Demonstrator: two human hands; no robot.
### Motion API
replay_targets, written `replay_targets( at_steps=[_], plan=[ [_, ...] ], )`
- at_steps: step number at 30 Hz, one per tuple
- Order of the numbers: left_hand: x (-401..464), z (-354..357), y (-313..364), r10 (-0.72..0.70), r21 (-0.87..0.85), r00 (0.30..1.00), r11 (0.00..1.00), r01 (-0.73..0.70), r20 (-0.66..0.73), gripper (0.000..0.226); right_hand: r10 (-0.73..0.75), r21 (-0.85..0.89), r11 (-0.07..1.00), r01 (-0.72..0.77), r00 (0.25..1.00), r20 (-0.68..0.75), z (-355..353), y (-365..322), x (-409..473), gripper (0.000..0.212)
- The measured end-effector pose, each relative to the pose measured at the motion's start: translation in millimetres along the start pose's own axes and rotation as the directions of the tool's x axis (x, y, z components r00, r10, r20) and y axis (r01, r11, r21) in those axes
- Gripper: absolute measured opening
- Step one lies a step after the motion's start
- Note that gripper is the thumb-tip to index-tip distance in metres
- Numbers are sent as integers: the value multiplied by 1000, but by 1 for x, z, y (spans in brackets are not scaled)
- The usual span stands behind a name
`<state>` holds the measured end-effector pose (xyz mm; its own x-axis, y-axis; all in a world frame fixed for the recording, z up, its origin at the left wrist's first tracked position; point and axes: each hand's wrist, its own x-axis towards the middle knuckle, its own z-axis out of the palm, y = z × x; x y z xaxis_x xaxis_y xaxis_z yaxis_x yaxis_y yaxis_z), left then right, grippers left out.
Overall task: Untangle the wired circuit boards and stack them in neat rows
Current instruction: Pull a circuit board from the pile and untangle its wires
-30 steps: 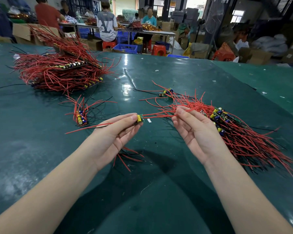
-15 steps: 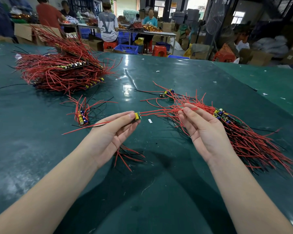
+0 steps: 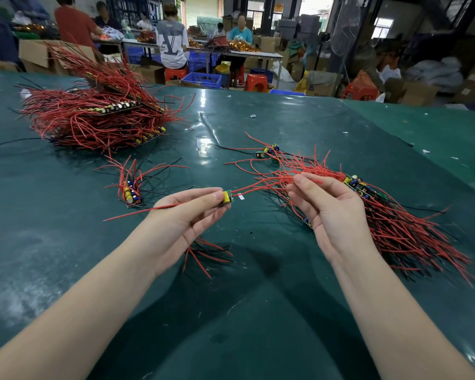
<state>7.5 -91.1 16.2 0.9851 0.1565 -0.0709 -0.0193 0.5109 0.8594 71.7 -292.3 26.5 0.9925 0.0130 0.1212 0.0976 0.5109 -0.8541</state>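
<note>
Meanwhile left hand (image 3: 188,218) pinches a circuit board (image 3: 226,198), right hand (image 3: 330,208) its red wire (image 3: 261,187), over bare table (image 3: 258,311).

Bright overhead light glares off the green table (image 3: 258,119) beyond both hands; soft shadows lie beneath them. Edges bend, and the far background perhaps blurs slightly.

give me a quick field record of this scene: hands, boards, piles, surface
left hand: fingers pinch one small board
right hand: fingers pinch red wires running to that board
tangle: loose wired boards, right of the right hand
short row: few boards, left of the left hand
big stack: far left
table: dark green cover
</note>
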Motion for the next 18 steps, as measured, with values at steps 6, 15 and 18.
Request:
replay_targets(
  at_steps=[6,15,18],
  plan=[
    [-9,12,-6,108,153,989,981,-122,97,30,72,-18,997,-77,980,-187,-3,9,-1,11],
    [-9,11,-7,157,140,979,975,-175,134,23,256,-148,949,-278,954,-155,-7,10,2,9],
    [-6,9,-6,131,84,987,987,-139,93,16,263,-114,955,-275,959,-110,-6,8,4,9]
  ],
)
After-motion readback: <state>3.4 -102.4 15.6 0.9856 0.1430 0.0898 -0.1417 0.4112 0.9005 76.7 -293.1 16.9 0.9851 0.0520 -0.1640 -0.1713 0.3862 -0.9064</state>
